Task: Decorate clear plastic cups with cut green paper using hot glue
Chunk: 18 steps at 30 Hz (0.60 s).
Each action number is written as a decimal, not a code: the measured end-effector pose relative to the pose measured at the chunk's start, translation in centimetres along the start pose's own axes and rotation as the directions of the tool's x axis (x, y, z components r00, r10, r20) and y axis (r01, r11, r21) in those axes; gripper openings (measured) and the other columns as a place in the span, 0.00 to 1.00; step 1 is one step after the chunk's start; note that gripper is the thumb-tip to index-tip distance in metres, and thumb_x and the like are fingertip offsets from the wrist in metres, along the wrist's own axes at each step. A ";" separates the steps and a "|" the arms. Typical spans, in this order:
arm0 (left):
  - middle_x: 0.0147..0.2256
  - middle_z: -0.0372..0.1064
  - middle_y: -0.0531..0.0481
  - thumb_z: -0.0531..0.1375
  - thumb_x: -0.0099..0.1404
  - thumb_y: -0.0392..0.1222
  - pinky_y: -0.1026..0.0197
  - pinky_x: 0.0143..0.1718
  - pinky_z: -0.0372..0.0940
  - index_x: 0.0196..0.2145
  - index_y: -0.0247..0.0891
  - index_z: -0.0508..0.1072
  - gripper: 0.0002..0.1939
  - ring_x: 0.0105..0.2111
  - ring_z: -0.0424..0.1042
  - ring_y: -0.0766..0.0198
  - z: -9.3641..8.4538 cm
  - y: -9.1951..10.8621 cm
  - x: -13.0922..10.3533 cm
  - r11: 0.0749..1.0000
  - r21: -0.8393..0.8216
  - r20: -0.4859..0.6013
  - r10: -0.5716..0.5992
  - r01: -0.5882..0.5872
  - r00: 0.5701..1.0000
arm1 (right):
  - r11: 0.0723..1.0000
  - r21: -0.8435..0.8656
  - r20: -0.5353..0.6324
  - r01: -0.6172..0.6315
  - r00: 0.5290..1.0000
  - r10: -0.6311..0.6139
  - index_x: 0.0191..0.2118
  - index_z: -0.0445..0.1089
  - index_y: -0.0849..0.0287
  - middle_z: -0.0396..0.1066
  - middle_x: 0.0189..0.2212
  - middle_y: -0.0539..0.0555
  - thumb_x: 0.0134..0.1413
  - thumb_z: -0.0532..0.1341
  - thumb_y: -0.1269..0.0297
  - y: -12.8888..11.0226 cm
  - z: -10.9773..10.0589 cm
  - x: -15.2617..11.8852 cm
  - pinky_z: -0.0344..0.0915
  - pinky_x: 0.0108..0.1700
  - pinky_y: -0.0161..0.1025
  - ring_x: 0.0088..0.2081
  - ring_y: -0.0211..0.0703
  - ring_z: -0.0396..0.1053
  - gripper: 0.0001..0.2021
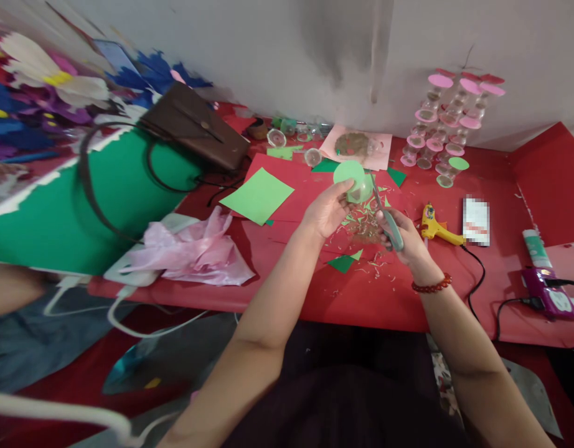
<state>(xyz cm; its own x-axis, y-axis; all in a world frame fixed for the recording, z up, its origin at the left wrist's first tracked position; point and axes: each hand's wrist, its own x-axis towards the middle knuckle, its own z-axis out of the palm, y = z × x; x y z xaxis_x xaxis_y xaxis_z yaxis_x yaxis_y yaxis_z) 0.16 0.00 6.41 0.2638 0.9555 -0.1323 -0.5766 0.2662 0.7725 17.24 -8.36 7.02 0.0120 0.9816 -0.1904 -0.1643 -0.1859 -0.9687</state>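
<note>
My left hand (328,208) pinches a light-green paper disc (348,176) that is joined to a clear, green-tinted cup-like piece (360,190). Closed around the grey-green handle of the scissors (391,229) is my right hand (403,235), with a red bead bracelet on its wrist. The scissor blades point up beside the right edge of the green piece; whether they touch it is unclear. Small green and pale paper scraps (362,218) lie beneath both hands on the red table (362,309).
Light-green sheet (258,195), pink plastic bag (193,249) and brown handbag (196,127) sit left. Right are a yellow glue gun (439,227), a blurred white item (475,221) and a purple power strip (548,294). Pink-disc cup strings (436,144) stand behind. A person's arm (11,290) shows far left.
</note>
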 end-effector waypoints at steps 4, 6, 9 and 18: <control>0.37 0.82 0.47 0.75 0.50 0.47 0.56 0.40 0.72 0.51 0.42 0.78 0.30 0.43 0.81 0.53 -0.4 0.0 0.2 1.000 -0.023 0.027 -0.011 0.011 1.000 | 1.000 -0.015 -0.003 -0.026 1.000 0.026 0.36 0.68 0.56 0.61 0.21 0.41 0.36 0.78 0.43 -0.3 -0.1 -0.1 0.49 0.21 0.31 0.20 0.28 0.56 0.29; 0.36 0.82 0.46 0.75 0.50 0.47 0.57 0.39 0.72 0.49 0.40 0.79 0.29 0.42 0.81 0.53 -0.5 0.1 0.2 1.000 -0.015 0.007 0.000 0.000 1.000 | 0.999 -0.028 0.003 -0.035 0.999 0.035 0.36 0.68 0.56 0.60 0.21 0.40 0.37 0.77 0.43 -0.4 -0.1 -0.1 0.48 0.21 0.31 0.20 0.28 0.56 0.28; 0.36 0.82 0.47 0.75 0.50 0.47 0.58 0.38 0.73 0.45 0.40 0.79 0.24 0.39 0.80 0.55 -0.4 0.3 0.1 1.000 0.002 -0.012 -0.005 0.005 1.000 | 0.999 -0.041 0.009 -0.028 1.000 0.028 0.36 0.68 0.57 0.61 0.21 0.41 0.38 0.77 0.46 -0.4 -0.2 0.0 0.48 0.20 0.31 0.20 0.28 0.56 0.26; 0.34 0.81 0.47 0.75 0.48 0.46 0.58 0.38 0.73 0.46 0.39 0.79 0.26 0.37 0.80 0.55 -0.4 0.3 0.3 0.998 -0.050 -0.039 -0.030 0.028 0.999 | 0.998 -0.062 -0.004 -0.015 1.000 0.015 0.36 0.69 0.58 0.63 0.23 0.42 0.40 0.76 0.50 0.0 -0.4 0.1 0.48 0.19 0.31 0.19 0.27 0.57 0.24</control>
<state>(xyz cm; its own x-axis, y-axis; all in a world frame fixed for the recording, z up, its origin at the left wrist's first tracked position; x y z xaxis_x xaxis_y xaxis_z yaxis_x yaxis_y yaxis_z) -0.24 0.39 6.37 0.2504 0.9514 -0.1791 -0.6067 0.2984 0.7368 17.64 -8.25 6.92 0.0138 0.9786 -0.2054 -0.1034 -0.2029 -0.9737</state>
